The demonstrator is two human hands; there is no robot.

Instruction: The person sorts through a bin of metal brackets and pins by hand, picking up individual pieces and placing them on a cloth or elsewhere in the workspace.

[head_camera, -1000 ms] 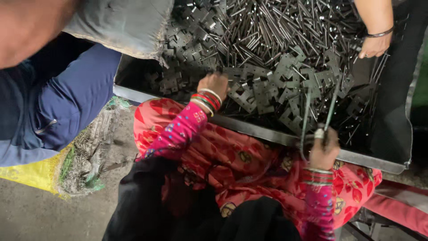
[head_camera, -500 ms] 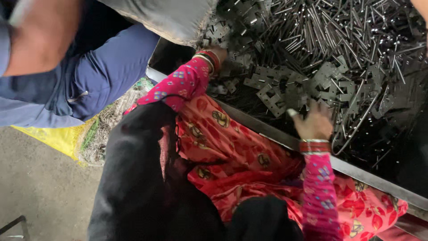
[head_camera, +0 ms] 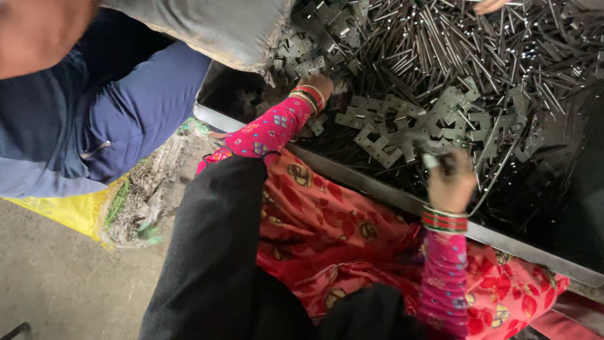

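Observation:
My left hand (head_camera: pixel 322 85), in a pink patterned sleeve with red bangles, reaches into a heap of flat notched metal brackets (head_camera: pixel 377 135) just under a grey sack (head_camera: pixel 214 28); its fingertips are buried among the parts. My right hand (head_camera: pixel 450 181), also bangled, is closed in a fist over the near side of the heap, gripping thin metal rods (head_camera: pixel 497 173) with a pale tip showing by the thumb. Beyond the brackets lies a dense pile of long dark rods (head_camera: pixel 478 56).
The parts fill a big metal tray with a bright rim (head_camera: pixel 371 182) pressed against my red floral lap. A person in blue trousers (head_camera: pixel 126 119) stands at the left. Another person's fingers (head_camera: pixel 491 6) show at the top. A yellow sack (head_camera: pixel 75 214) sits on the concrete floor.
The view has swung left and closer. My right hand, which held two rods upright at the rim, has moved into the tray over the brackets. My left hand stays in the heap.

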